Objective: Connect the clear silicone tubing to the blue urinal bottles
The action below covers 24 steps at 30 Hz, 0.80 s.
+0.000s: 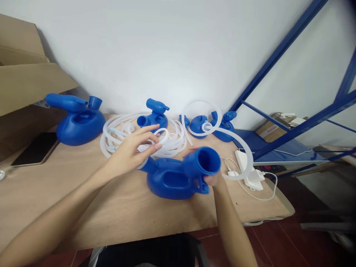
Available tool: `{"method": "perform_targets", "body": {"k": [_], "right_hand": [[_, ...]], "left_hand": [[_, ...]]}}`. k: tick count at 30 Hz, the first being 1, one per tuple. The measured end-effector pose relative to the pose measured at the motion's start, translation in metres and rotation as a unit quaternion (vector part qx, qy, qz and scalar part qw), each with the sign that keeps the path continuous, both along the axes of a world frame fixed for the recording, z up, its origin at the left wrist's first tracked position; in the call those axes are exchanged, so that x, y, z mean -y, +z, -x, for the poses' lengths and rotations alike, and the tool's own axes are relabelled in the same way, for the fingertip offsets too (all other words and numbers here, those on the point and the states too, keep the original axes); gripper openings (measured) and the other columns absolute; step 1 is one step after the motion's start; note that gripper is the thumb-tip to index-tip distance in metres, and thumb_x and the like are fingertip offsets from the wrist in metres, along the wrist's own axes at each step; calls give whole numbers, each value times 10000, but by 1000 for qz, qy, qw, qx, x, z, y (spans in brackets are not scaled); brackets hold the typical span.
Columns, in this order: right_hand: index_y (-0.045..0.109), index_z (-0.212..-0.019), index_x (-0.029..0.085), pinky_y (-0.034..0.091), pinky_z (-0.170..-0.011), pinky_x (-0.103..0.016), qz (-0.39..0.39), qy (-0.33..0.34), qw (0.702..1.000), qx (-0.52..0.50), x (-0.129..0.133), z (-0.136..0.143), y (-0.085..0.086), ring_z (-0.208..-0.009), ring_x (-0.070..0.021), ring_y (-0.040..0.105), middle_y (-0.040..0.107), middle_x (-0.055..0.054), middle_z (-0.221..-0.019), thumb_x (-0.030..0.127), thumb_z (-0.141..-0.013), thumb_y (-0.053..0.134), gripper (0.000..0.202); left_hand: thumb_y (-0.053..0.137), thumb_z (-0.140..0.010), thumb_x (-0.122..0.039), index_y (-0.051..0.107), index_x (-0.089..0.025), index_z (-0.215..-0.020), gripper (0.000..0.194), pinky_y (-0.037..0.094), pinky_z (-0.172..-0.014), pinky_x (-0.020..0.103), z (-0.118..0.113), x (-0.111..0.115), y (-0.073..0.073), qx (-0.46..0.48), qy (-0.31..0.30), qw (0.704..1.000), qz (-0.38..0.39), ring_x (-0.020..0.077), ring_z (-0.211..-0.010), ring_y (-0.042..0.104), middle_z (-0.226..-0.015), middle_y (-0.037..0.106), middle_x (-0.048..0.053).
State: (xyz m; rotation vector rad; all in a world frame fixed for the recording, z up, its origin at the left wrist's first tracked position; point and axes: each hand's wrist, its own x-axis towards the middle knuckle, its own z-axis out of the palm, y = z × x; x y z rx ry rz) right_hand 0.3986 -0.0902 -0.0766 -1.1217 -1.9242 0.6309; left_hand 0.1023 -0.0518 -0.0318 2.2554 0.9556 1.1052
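At the far left an open cardboard box [25, 74] stands against the wall, and below it a dark phone [36, 149] lies flat on the wooden bench [83, 207]. Just right of the phone sits a large blue container [79, 122] with its spout pointing left. Next comes a loose coil of white tubing [119, 135] spread over the bench, with a smaller blue container [152, 115] behind it. The left hand [130, 152] reaches over that coil, its fingers [150, 141] pinched together on a loop of the tubing. In front, near the middle of the bench, a blue container lies on its side [172, 180], its round open mouth facing the camera. The right hand [213, 180] is mostly hidden behind that mouth; its fingers are wrapped around the neck, clamped on it. A curled white tube [244, 148] arcs from there toward two more blue pieces [198, 124] by the wall. Farther right a white charger [251, 178] and cable lie at the bench edge, beside a blue metal rack [292, 122].
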Motion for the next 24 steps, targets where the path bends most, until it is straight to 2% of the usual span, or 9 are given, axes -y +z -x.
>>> {"method": "perform_targets", "body": {"k": [2,4,5,7,9,14,17,20,24], "right_hand": [[600,-1337,255,557,-994,-496,-21,53,997,50,-17,9,30,-1131,-346,724,753,-110,-1222,897,-769,627,859],[621,-1355,256,543,-997,-481,-29,62,988,136,-32,23,53,-1149,-338,715,749,-95,-1274,784,-795,730,778],[633,-1353,262,543,-980,-467,-28,64,983,171,-37,30,61,-1135,-330,721,758,-82,-1266,750,-803,753,745],[654,-1343,281,542,-947,-436,-26,72,974,212,-45,43,70,-1113,-313,731,776,-51,-1241,725,-813,766,701],[659,-1354,303,538,-929,-415,-30,80,969,231,-49,51,73,-1114,-303,733,780,-30,-1243,730,-814,767,696],[668,-1369,320,535,-859,-389,-54,68,966,243,-56,59,73,-1076,-306,747,793,-35,-1202,768,-796,764,734],[668,-1377,298,528,-843,-388,-63,86,964,242,-58,60,71,-1043,-308,753,800,-42,-1177,793,-801,741,763],[675,-1377,286,526,-833,-400,-63,75,962,256,-57,61,68,-994,-310,748,798,-56,-1146,824,-781,731,805],[659,-1409,286,522,-896,-425,-56,72,963,253,-56,64,64,-1038,-322,735,795,-72,-1150,841,-771,724,848]], "left_hand": [[636,-1017,-410,718,-229,-928,218,507,-1153,467,5,6,11,28,-16,998,-51,317,-1456,546,-1253,768,72],[676,-1001,-391,732,-233,-1014,168,500,-1174,471,10,9,16,38,-26,996,-79,313,-1416,587,-1303,758,61],[702,-986,-400,731,-242,-1103,199,523,-1152,460,11,9,17,42,-25,995,-83,307,-1368,627,-1338,744,60],[746,-953,-434,684,-265,-1297,389,583,-1070,424,13,7,15,44,-21,996,-80,288,-1249,696,-1362,730,63],[764,-937,-455,637,-275,-1390,504,608,-1010,395,14,3,12,34,-19,996,-77,275,-1182,718,-1351,731,67],[732,-973,-419,600,-279,-1462,525,553,-1094,386,18,-6,8,-37,-29,991,-125,276,-1294,650,-1407,681,80],[711,-992,-403,551,-314,-1523,562,562,-1067,351,22,-8,7,-73,-40,986,-146,250,-1283,645,-1417,642,78],[686,-1011,-375,489,-353,-1570,593,567,-1056,357,26,-7,9,-106,-56,980,-158,248,-1288,640,-1435,621,79],[730,-969,-417,565,-303,-1494,562,603,-989,364,28,-6,11,-125,-49,981,-142,255,-1171,711,-1347,702,66]]}}
